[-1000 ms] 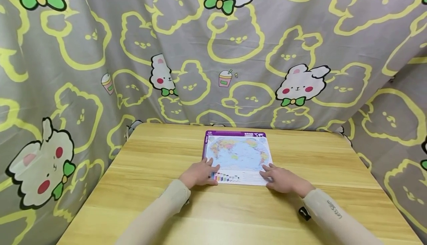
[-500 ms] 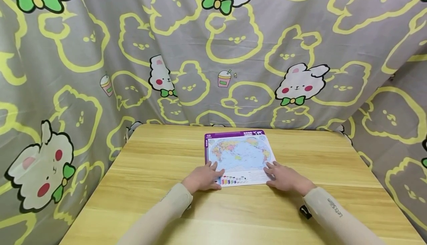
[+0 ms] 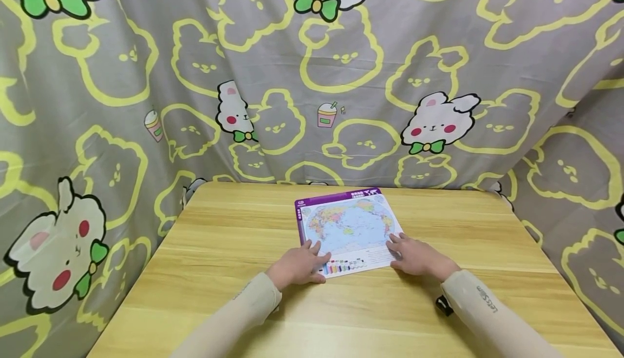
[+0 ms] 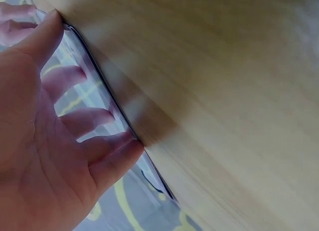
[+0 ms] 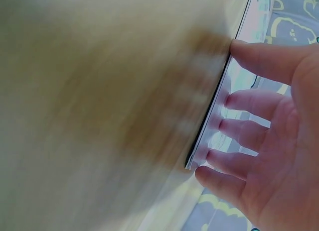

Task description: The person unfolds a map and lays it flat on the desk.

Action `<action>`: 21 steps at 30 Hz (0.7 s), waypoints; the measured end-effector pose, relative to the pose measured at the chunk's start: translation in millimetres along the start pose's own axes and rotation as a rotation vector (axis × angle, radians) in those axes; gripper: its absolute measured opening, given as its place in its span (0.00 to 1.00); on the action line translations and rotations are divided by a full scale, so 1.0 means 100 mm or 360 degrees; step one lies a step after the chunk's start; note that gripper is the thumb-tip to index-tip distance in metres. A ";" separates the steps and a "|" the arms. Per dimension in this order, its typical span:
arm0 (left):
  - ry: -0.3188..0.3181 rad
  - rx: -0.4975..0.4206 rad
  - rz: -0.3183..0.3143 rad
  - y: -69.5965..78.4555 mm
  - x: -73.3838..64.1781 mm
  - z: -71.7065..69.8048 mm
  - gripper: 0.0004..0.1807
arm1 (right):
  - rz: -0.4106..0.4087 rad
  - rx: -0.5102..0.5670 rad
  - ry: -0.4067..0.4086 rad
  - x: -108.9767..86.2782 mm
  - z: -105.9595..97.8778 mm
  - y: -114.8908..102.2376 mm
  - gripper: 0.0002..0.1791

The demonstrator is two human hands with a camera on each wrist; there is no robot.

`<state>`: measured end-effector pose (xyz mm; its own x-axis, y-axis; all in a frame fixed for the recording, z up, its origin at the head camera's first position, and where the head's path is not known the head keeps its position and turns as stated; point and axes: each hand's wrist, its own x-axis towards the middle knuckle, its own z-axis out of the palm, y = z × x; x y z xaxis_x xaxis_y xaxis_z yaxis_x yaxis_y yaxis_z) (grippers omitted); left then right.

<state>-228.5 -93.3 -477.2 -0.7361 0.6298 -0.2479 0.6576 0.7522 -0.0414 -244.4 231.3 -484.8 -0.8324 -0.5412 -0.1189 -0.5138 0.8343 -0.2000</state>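
A thin, flat world map sheet [image 3: 348, 225] with a purple border lies on the wooden table, turned slightly askew. My left hand [image 3: 299, 265] rests on its near left corner, fingers spread over the printed face. On the opposite side, my right hand [image 3: 418, 256] touches the near right corner with its fingers extended. The left wrist view shows the left hand's [image 4: 60, 136] thumb and little finger right at the sheet's dark edge. In the right wrist view, the fingertips of the right hand [image 5: 271, 126] line the glossy sheet's edge [image 5: 212, 104], apart from one another.
The light wooden table [image 3: 234, 222] stretches out around the map. A grey curtain [image 3: 273, 60] with yellow outlines and white rabbits hangs behind it and along both sides. A small black object [image 3: 443, 305] shows beneath the right sleeve.
The map has turned counterclockwise, its left side coming nearer and its far right corner swinging back and left. My left hand has slid right and toward me; the right has shifted slightly right.
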 end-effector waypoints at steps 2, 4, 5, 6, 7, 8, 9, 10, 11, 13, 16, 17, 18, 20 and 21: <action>0.0000 0.0001 0.0005 0.01 -0.01 0.00 0.36 | -0.0019 -0.0004 0.0002 0.00 0.00 0.02 0.29; -0.0002 -0.0008 0.0008 0.03 -0.02 -0.01 0.36 | -0.0044 -0.0007 0.0009 0.00 0.00 0.03 0.29; -0.0004 -0.0010 0.0010 0.03 -0.02 0.00 0.36 | -0.0061 -0.0011 0.0016 -0.01 0.00 0.03 0.28; -0.0006 -0.0010 0.0009 0.03 -0.02 0.00 0.36 | -0.0070 -0.0012 0.0018 -0.01 0.00 0.03 0.27; -0.0004 -0.0002 0.0013 0.04 -0.02 0.01 0.36 | -0.0088 -0.0017 0.0028 -0.01 0.00 0.04 0.27; -0.0002 -0.0002 0.0016 0.05 -0.03 0.01 0.37 | -0.0096 -0.0018 0.0034 -0.02 0.00 0.04 0.26; 0.0000 0.0003 0.0020 0.05 -0.03 0.02 0.37 | -0.0101 -0.0019 0.0039 -0.03 0.00 0.05 0.26; 0.0003 0.0013 0.0027 0.06 -0.03 0.02 0.37 | -0.0104 -0.0013 0.0046 -0.03 0.00 0.05 0.25; 0.0006 0.0025 0.0034 0.07 -0.04 0.02 0.37 | -0.0115 -0.0015 0.0056 -0.03 0.00 0.05 0.25; 0.0006 0.0042 0.0048 0.08 -0.04 0.03 0.37 | -0.0114 -0.0002 0.0061 -0.04 0.01 0.06 0.24; -0.0001 0.0024 0.0060 0.11 -0.05 0.02 0.37 | -0.0117 -0.0004 0.0065 -0.05 0.02 0.07 0.23; -0.0005 0.0016 0.0057 0.12 -0.06 0.03 0.37 | -0.0112 -0.0008 0.0063 -0.05 0.02 0.08 0.23; -0.0010 0.0003 0.0053 0.13 -0.06 0.02 0.37 | -0.0105 -0.0006 0.0058 -0.05 0.03 0.08 0.23; -0.0010 -0.0016 0.0052 0.15 -0.06 0.02 0.37 | -0.0098 -0.0008 0.0049 -0.04 0.03 0.09 0.24; -0.0009 -0.0019 0.0053 0.15 -0.07 0.02 0.37 | -0.0094 -0.0003 0.0042 -0.04 0.03 0.09 0.24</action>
<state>-213.2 -86.2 -478.4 -0.7131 0.6534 -0.2541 0.6796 0.7333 -0.0215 -245.2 240.4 -488.7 -0.8058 -0.5865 -0.0815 -0.5625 0.8012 -0.2039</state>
